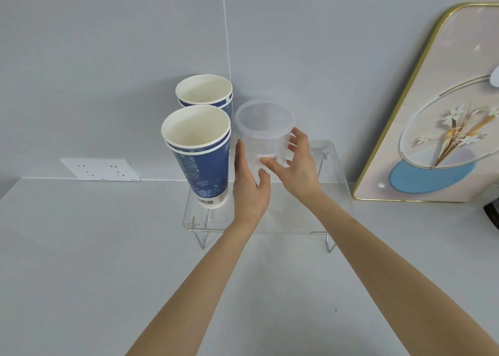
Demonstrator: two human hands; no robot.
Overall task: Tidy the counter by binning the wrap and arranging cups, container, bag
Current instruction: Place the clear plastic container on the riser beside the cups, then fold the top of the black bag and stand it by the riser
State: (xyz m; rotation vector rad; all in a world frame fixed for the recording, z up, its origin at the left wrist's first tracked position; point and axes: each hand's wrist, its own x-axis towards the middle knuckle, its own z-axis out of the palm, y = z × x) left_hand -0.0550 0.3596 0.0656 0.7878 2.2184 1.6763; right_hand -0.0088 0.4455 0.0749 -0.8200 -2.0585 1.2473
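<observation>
Our fingers (298, 139) spread loosely around the clear container (266, 137) on the acrylic riser (334, 193), right of the cups (198, 150); a left hand (248, 183) nudge could topple them.

Tall blue-patterned paper cups (201, 153), slightly glossy outside, matt white inside. Round frosted translucent plastic container (266, 131), smooth, lidded. Clear glossy acrylic riser shelf (332, 172) with thin metal-looking legs, set at the counter's back edge. Matt pale grey counter (94, 261), smooth. Satin grey wall tiles (108, 58). Glossy gold-rimmed picture panel (421, 112) at the counter's right.
</observation>
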